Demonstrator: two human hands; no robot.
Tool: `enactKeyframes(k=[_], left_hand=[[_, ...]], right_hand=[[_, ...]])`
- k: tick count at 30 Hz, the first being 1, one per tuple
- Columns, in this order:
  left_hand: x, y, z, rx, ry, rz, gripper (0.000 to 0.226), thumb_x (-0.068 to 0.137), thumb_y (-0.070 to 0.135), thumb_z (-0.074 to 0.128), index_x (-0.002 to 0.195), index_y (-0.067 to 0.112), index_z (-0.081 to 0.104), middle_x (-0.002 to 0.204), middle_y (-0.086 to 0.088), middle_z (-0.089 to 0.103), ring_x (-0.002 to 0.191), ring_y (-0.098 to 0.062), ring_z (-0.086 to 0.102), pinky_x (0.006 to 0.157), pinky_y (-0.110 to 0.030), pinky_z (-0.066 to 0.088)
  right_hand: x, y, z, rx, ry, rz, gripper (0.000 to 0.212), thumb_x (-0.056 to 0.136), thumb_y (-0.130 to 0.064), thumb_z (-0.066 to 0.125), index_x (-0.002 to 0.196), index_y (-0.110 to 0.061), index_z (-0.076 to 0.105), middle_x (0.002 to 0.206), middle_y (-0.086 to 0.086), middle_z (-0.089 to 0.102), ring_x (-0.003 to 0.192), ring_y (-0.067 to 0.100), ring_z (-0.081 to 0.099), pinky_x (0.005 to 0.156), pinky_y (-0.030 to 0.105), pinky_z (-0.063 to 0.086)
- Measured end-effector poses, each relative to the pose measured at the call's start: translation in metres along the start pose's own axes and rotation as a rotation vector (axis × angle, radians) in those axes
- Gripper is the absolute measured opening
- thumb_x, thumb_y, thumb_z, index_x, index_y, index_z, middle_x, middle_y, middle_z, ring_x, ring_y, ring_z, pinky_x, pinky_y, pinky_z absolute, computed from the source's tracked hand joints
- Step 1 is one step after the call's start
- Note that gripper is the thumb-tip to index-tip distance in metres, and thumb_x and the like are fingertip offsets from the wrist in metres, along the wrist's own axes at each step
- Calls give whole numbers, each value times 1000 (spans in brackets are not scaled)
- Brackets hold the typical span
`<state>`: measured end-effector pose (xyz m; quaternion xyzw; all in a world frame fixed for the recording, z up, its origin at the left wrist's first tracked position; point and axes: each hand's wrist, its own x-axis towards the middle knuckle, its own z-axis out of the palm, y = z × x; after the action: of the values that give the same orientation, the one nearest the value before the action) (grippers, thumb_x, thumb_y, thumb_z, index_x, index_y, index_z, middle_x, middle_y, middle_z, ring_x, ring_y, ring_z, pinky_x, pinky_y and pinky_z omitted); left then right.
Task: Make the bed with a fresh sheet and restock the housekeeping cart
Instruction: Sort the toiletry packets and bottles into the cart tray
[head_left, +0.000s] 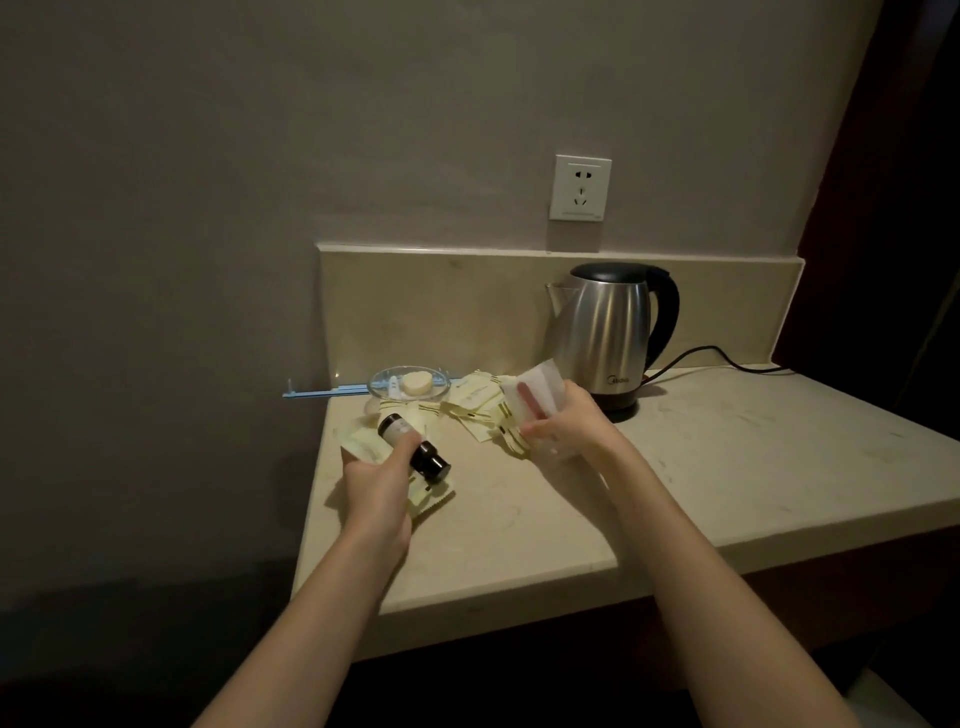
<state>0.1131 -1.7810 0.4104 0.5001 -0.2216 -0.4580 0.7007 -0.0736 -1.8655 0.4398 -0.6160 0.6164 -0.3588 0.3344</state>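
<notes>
On a beige stone counter (597, 483) lie several pale yellow amenity packets (475, 402). My left hand (376, 491) grips a small dark toiletry bottle (415, 447) with a black cap, held tilted over more packets at the counter's left end. My right hand (569, 421) holds a white wrapped packet (535, 389) with something reddish showing through it, just in front of the kettle. Both forearms reach in from the bottom of the view.
A steel electric kettle (610, 332) with a black handle stands at the back, its cord (727, 358) running right. A clear glass dish (408, 383) with a round soap sits at the back left. A wall socket (581, 188) is above.
</notes>
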Motion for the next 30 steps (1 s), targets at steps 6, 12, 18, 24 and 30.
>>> enactKeyframes(k=[6, 12, 18, 24, 30], left_hand=[[-1, -1, -3, 9, -21, 27, 21, 82, 15, 72, 88, 23, 54, 89, -1, 63, 85, -16, 61, 69, -32, 46], [1, -3, -5, 18, -43, 37, 20, 82, 16, 72, 86, 25, 55, 88, -3, 66, 85, -20, 64, 75, -40, 53], [-1, -2, -6, -11, -69, 44, 17, 83, 17, 71, 84, 22, 55, 88, -3, 66, 81, -15, 62, 63, -30, 45], [1, -2, -7, -1, -95, 36, 17, 82, 18, 72, 86, 25, 56, 91, -3, 67, 86, -19, 64, 74, -40, 52], [2, -4, -7, 1, -84, 38, 20, 80, 18, 73, 85, 26, 56, 92, -2, 67, 91, -21, 63, 80, -42, 51]], right_hand=[[33, -18, 27, 183, 50, 7, 58, 74, -16, 80, 122, -3, 51, 112, 9, 60, 98, 24, 59, 83, 36, 53], [66, -23, 62, -235, 106, 89, 81, 72, -59, 71, 132, -12, 42, 138, 13, 35, 127, 32, 29, 99, 42, 33], [84, -20, 69, -123, 34, 126, 96, 65, -60, 76, 143, -28, 29, 144, 10, 35, 131, 34, 27, 105, 44, 29], [93, -21, 66, 150, 52, 124, 92, 61, -33, 88, 137, -20, 37, 134, 5, 49, 118, 28, 49, 98, 47, 45], [86, -28, 67, 284, -19, 68, 80, 71, -15, 82, 135, -16, 35, 127, 6, 51, 108, 25, 53, 89, 39, 49]])
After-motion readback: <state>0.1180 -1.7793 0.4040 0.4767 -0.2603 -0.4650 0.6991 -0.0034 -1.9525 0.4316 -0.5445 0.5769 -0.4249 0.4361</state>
